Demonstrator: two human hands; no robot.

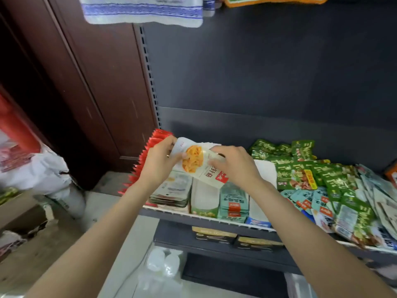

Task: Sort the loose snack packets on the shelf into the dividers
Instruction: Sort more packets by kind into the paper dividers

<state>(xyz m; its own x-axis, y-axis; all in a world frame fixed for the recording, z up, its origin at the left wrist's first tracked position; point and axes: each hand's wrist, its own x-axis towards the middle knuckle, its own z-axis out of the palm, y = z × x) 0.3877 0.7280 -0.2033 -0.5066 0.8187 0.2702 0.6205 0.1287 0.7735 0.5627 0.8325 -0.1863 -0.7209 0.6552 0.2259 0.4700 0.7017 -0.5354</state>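
1. The white snack packet (200,163), printed with an orange food picture and a red label, is held tilted between both hands above the shelf (214,220).
2. Just below the hands, filed packets (233,201) stand in rows between white dividers (203,196); to the right of the right hand lies a loose heap of green packets (300,168); red packets (148,151) sit behind the left hand.
3. The left hand (160,161) pinches the packet's left edge; the right hand (233,163) curls over its right side.
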